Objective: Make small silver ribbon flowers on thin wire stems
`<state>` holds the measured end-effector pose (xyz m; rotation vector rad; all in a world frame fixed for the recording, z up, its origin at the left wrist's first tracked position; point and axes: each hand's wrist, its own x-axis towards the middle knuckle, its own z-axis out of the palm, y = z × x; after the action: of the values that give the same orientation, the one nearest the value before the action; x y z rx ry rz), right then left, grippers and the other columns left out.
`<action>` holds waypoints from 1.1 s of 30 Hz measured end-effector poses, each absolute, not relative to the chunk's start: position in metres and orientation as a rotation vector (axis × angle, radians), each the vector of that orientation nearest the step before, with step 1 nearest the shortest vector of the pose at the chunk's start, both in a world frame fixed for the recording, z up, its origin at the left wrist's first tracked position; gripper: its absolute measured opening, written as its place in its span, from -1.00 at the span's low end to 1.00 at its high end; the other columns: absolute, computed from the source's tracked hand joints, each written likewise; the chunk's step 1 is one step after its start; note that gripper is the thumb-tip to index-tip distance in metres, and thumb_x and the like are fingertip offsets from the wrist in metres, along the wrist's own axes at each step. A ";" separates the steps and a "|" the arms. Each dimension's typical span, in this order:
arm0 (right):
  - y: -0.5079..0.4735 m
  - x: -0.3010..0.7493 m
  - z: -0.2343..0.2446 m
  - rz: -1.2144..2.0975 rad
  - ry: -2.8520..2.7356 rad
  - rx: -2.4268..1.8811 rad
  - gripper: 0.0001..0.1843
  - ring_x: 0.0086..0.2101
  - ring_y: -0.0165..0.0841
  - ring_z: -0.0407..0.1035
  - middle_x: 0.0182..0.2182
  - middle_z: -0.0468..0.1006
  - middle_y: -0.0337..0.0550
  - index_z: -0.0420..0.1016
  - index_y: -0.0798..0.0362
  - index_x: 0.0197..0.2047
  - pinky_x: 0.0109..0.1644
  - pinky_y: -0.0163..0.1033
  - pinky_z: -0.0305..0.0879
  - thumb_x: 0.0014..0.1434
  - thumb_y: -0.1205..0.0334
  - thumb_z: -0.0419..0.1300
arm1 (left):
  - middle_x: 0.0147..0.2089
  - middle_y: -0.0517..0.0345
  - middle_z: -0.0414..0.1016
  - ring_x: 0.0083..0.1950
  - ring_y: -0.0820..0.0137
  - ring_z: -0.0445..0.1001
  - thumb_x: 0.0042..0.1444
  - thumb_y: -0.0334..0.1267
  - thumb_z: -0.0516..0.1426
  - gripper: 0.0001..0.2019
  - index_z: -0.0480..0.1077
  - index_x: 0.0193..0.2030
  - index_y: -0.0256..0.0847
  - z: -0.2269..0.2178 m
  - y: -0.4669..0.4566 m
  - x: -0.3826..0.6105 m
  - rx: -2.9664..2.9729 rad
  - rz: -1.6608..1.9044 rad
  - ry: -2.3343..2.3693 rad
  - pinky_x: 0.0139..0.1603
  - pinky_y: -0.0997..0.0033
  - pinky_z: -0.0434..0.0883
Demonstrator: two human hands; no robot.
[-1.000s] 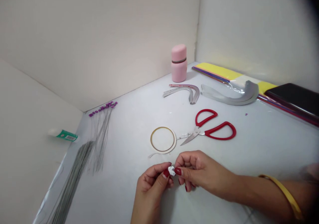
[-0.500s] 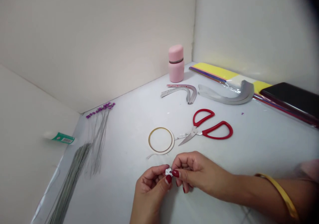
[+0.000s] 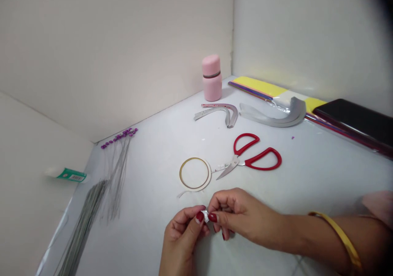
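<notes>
Between my fingertips is a small crumpled piece of silvery-white foil or paper point(image 3: 205, 216); its exact kind I cannot make out. My left hand point(image 3: 183, 231) pinches it between thumb and forefinger. From the other side, my right hand point(image 3: 236, 214) closes its thumb and forefinger on the same piece. Just beyond the hands lies a roll of narrow white tape point(image 3: 209, 178) with a loose end. Red-handled scissors point(image 3: 235, 161) rest with blades apart beside the roll, over a strip leading from it.
At left lie a bundle of thin grey wires point(image 3: 82, 227) and several wires topped with purple beads or buds point(image 3: 123, 135). A green-labelled tube point(image 3: 72, 175) is at the left edge. Behind stand a pink bottle point(image 3: 212, 79), curved strips point(image 3: 231, 114), packed coloured sheets point(image 3: 260, 85) and a black device point(image 3: 353, 118).
The view has shifted slightly, so the table items appear a little further left. My left thumb now covers more of the small silvery piece; both hands still pinch it.
</notes>
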<state>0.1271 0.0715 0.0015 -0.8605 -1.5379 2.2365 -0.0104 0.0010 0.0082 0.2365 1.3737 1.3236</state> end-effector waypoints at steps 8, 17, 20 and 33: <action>0.070 0.127 0.005 2.242 -1.505 -0.926 -0.90 -0.58 -0.54 0.25 -0.54 0.40 -0.26 0.32 0.13 -0.41 -0.52 -0.43 0.08 0.10 0.28 0.08 | -0.60 0.16 0.52 -0.58 0.59 0.37 -0.45 -0.25 0.40 -0.71 0.56 -0.48 -0.25 0.008 0.000 -0.014 0.266 1.280 1.385 -0.47 0.63 0.33; 0.072 0.126 0.005 2.263 -1.498 -0.926 -0.88 -0.60 -0.55 0.24 -0.55 0.39 -0.27 0.32 0.13 -0.42 -0.54 -0.43 0.06 0.11 0.28 0.08 | -0.66 0.18 0.49 -0.62 0.62 0.35 -0.50 -0.23 0.41 -0.71 0.54 -0.54 -0.27 0.007 0.001 -0.010 0.260 1.312 1.435 -0.53 0.68 0.31; 0.072 0.126 0.006 2.260 -1.511 -0.928 -0.84 -0.61 -0.56 0.24 -0.55 0.40 -0.27 0.33 0.14 -0.40 -0.55 -0.44 0.03 0.14 0.23 0.06 | -0.67 0.21 0.48 -0.64 0.62 0.34 -0.52 -0.25 0.42 -0.71 0.53 -0.55 -0.26 0.008 0.001 -0.008 0.192 1.355 1.442 -0.56 0.68 0.31; 0.073 0.125 0.007 2.270 -1.523 -0.979 -0.88 -0.61 -0.55 0.26 -0.56 0.41 -0.28 0.35 0.13 -0.41 -0.55 -0.44 0.07 0.08 0.25 0.09 | -0.65 0.22 0.48 -0.62 0.59 0.36 -0.53 -0.24 0.42 -0.67 0.52 -0.52 -0.26 0.005 0.001 -0.004 0.130 1.455 1.481 -0.54 0.64 0.32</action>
<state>0.1251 0.0726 0.0071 -0.9786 -1.5232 2.2703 -0.0036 0.0010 0.0053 0.1300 1.4814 1.4546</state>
